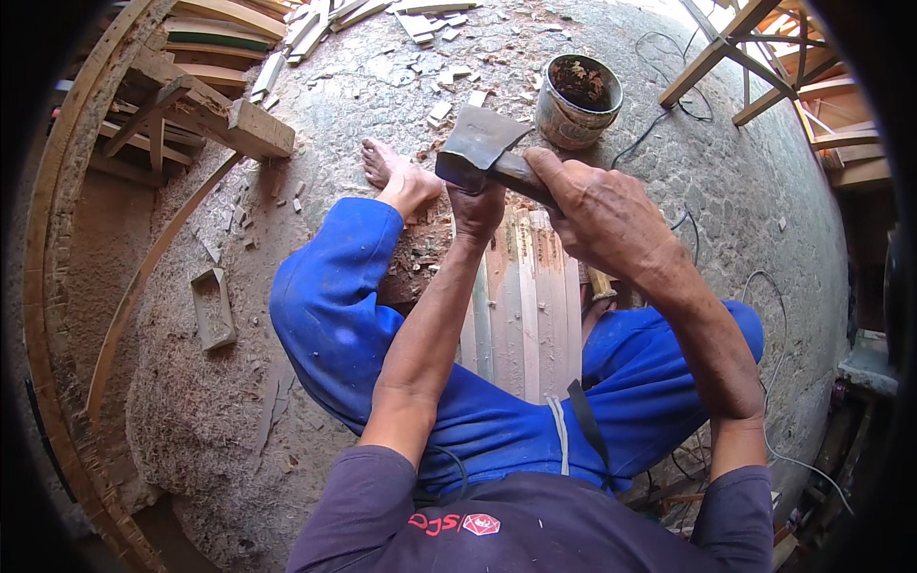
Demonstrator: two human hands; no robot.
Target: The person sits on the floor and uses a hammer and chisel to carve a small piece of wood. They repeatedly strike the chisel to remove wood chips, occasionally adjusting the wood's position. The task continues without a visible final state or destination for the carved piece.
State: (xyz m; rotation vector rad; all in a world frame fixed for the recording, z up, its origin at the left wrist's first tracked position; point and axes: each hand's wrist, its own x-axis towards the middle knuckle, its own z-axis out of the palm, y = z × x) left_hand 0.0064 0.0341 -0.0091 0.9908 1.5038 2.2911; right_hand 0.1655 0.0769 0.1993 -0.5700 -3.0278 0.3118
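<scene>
My right hand (607,215) is wrapped round the dark wooden handle (521,177) of a hatchet, close to its head. The hatchet's broad, dull metal head (478,138) is raised in front of me. Right behind that head is my left hand (478,212). The metal hides its fingers, so I cannot see what they hold or touch. Under my hands, between my legs, lie long pale wooden strips (527,306) side by side, dusted with small shavings. Beside them, near my right knee, a short light wooden piece like a tool handle (601,284) shows in part.
A dirty bucket (578,129) stands ahead. Wood offcuts (415,24) and chips litter the rough floor. A small rectangular wooden frame (212,308) lies at left, near a curved wooden strip (153,272) and a timber structure (258,129). Cables (783,363) run along the right.
</scene>
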